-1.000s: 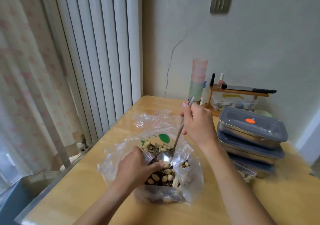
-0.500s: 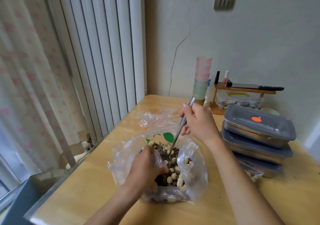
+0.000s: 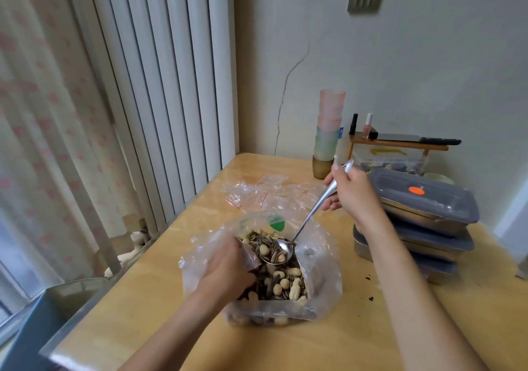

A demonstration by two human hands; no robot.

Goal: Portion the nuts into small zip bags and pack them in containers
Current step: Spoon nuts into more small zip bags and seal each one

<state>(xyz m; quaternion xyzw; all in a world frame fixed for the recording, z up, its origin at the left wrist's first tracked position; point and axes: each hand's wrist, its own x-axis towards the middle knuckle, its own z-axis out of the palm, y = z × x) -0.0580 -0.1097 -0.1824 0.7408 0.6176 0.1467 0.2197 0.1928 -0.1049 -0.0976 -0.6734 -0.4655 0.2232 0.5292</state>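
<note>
A large clear plastic bag (image 3: 323, 259) full of mixed nuts and striped seeds (image 3: 281, 283) sits on the wooden table (image 3: 148, 293). My left hand (image 3: 228, 267) grips the bag's left rim and holds it open. My right hand (image 3: 353, 194) holds the handle of a metal spoon (image 3: 307, 220); its bowl rests in the bag with a few nuts and seeds in it. Several small empty zip bags (image 3: 257, 193) with red strips lie behind the big bag. Steel containers with grey lids (image 3: 420, 204) are stacked at the right.
A stack of pink and green cups (image 3: 328, 130) stands at the back by the wall. Beside it a small wooden shelf (image 3: 400, 143) carries little bottles and a dark flat object. Vertical blinds and a curtain close off the left side. Dark crumbs dot the table by my right forearm.
The spoon bowl has dipped into the nuts and now comes up holding a few. My right hand has shifted right and a little up. My left hand keeps its grip on the bag.
</note>
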